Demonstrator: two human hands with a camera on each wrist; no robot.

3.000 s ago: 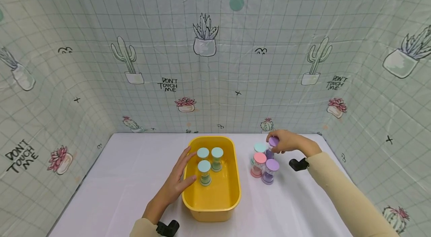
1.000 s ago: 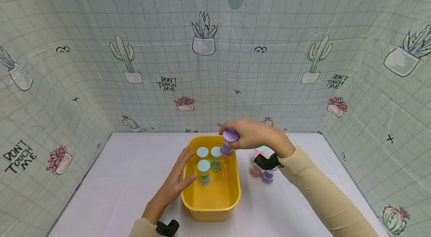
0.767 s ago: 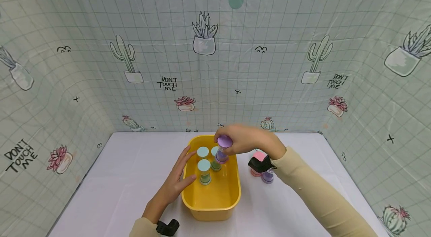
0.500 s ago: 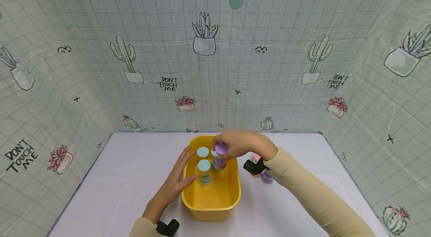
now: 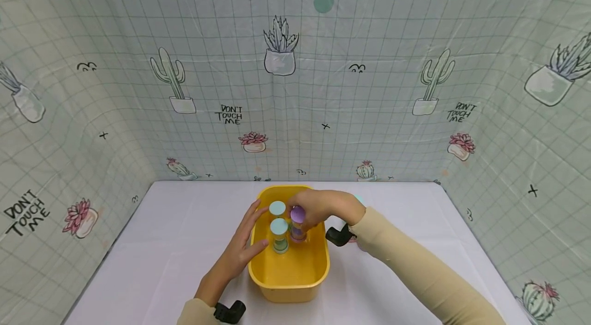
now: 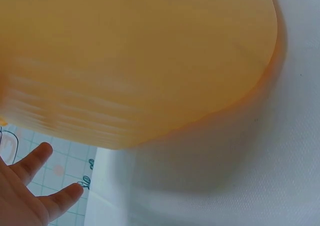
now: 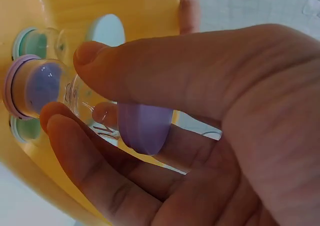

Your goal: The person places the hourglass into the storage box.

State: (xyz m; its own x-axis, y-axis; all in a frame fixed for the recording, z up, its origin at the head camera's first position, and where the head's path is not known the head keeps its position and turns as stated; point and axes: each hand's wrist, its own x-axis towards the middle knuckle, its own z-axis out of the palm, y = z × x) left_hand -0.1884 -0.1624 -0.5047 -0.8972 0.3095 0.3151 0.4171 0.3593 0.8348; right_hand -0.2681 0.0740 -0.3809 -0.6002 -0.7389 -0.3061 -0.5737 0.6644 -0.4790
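Note:
Inside the yellow bin (image 5: pixel 288 291) my right hand (image 5: pixel 320 207) holds a purple sand timer (image 5: pixel 297 215) upright between thumb and fingers. The right wrist view shows the thumb along one side of the purple sand timer (image 7: pixel 145 128) and fingertips on the other, its base close to the bin floor. Two mint-capped sand timers (image 5: pixel 279 226) stand to its left in the head view; another is mostly hidden behind the purple one and the hand. My left hand (image 5: pixel 240 248) rests at the bin's left rim, fingers extended and thumb spread over the edge.
More sand timers stand on the white table (image 5: pixel 184 243) right of the bin, nearly all hidden behind the right wrist and sleeve (image 5: pixel 392 238). A patterned cloth backdrop (image 5: pixel 295 99) rises behind and on both sides.
My right hand took the purple sand timer from the group on the right, carried it left over the bin and lowered it inside. My left hand has stayed at the rim.

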